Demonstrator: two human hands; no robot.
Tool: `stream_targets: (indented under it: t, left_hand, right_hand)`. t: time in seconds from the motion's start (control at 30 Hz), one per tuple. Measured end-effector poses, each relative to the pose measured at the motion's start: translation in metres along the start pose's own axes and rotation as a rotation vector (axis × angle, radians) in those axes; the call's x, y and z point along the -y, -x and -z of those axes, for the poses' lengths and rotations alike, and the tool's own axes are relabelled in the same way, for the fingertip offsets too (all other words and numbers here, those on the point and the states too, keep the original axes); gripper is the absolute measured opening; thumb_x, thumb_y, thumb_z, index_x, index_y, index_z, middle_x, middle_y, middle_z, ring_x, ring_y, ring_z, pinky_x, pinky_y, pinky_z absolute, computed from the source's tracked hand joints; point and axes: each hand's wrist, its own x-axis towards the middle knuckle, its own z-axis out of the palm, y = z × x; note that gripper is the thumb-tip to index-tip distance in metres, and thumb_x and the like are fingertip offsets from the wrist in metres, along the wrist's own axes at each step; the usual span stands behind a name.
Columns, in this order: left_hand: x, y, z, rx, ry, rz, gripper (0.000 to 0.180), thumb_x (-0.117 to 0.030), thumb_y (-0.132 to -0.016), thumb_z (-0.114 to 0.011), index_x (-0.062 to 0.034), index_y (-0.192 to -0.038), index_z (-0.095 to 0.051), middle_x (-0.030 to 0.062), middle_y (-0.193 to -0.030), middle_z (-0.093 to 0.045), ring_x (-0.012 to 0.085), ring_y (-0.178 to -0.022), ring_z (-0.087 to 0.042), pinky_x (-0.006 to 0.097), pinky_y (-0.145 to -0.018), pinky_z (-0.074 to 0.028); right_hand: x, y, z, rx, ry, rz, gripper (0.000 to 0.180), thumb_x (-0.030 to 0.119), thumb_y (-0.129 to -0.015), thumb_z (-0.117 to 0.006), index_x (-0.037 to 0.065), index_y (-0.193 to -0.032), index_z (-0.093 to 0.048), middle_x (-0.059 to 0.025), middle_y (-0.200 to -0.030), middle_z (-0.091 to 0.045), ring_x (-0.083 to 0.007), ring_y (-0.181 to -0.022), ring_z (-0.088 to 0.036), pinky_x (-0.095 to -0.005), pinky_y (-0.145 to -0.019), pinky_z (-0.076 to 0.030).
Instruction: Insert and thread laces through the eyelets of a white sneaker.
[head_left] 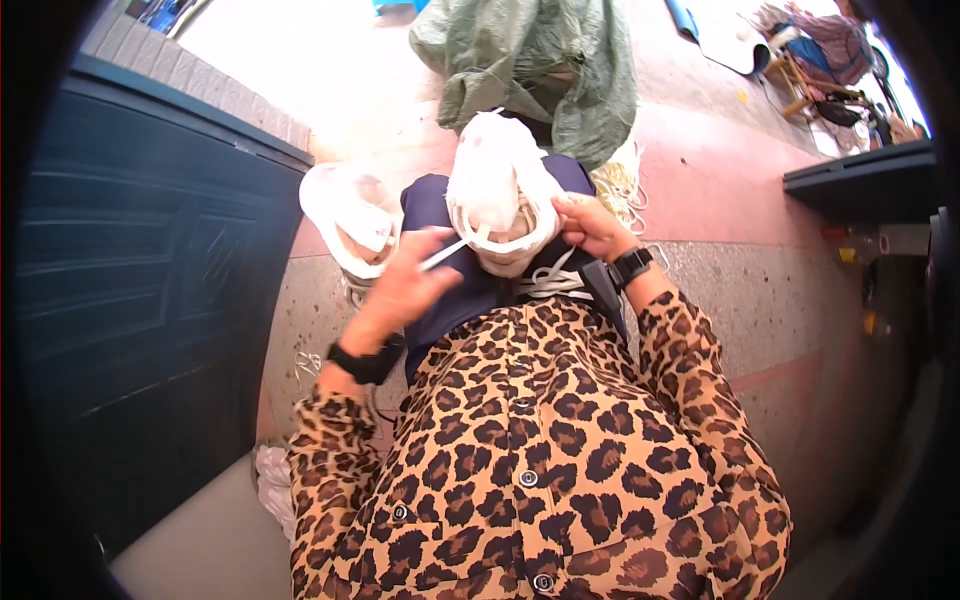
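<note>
Currently left hand point(405, 285) pinches a flat white strap point(443, 257); right hand point(592, 225) grips the white bundle point(500, 190) on the lap. Hands apart, bundle between them.

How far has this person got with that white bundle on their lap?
Looks done: the white bundle already has white cord looped around its lower part. In hand: the left hand holds a cord end pulled out sideways, while the right hand steadies the bundle's side. Left: loose cord lies below the bundle, and a white bag sits beside it; its state is unclear.
</note>
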Motion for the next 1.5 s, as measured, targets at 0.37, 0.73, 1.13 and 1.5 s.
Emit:
stream_targets:
  t: [0.37, 0.73, 1.13, 1.5]
  left_hand:
    - [-0.016, -0.038, -0.044, 0.161, -0.006, 0.014, 0.023, -0.013, -0.075, -0.062, -0.0064, -0.096, -0.055, 0.015, -0.089, -0.057, 0.0336, -0.081, -0.057, 0.036, -0.066, -0.046]
    - [0.006, 0.009, -0.093, 0.314, -0.742, -0.245, 0.021, -0.015, -0.078, -0.047, -0.0205, -0.098, -0.051, 0.0014, -0.079, -0.054, 0.0188, -0.067, -0.058, 0.037, -0.056, -0.039]
    - [0.018, 0.005, -0.087, 0.17, -0.845, -0.195, 0.022, -0.019, -0.078, -0.053, -0.0212, -0.101, -0.052, 0.0011, -0.079, -0.052, 0.0207, -0.068, -0.054, 0.038, -0.056, -0.037]
    - [0.015, -0.005, -0.072, 0.108, -0.598, -0.223, 0.026, -0.021, -0.073, -0.062, -0.0187, -0.097, -0.054, 0.0017, -0.079, -0.052, 0.0222, -0.072, -0.053, 0.038, -0.057, -0.038]
  right_hand:
    - [-0.032, 0.046, -0.035, -0.29, 0.217, -0.299, 0.022, 0.012, -0.084, -0.049, -0.002, -0.1, -0.052, -0.0103, -0.083, -0.06, -0.0105, -0.037, -0.043, -0.0271, -0.034, -0.044]
    - [-0.038, 0.066, -0.029, -0.487, 0.119, 0.003, 0.029, 0.024, -0.086, -0.042, 0.0, -0.1, -0.051, -0.0112, -0.09, -0.057, -0.0087, -0.042, -0.038, -0.0246, -0.033, -0.041]
    - [0.048, 0.102, 0.0, -0.421, 0.217, 0.411, 0.026, 0.019, -0.086, -0.044, 0.003, -0.106, -0.049, 0.0009, -0.062, -0.048, -0.0027, -0.044, -0.032, -0.0151, -0.036, -0.027]
    - [-0.1, -0.031, -0.028, -0.365, -0.658, -0.144, 0.028, 0.015, -0.088, -0.029, -0.001, -0.1, -0.049, -0.0155, -0.104, -0.054, -0.0287, -0.093, -0.055, -0.0457, -0.083, -0.044]
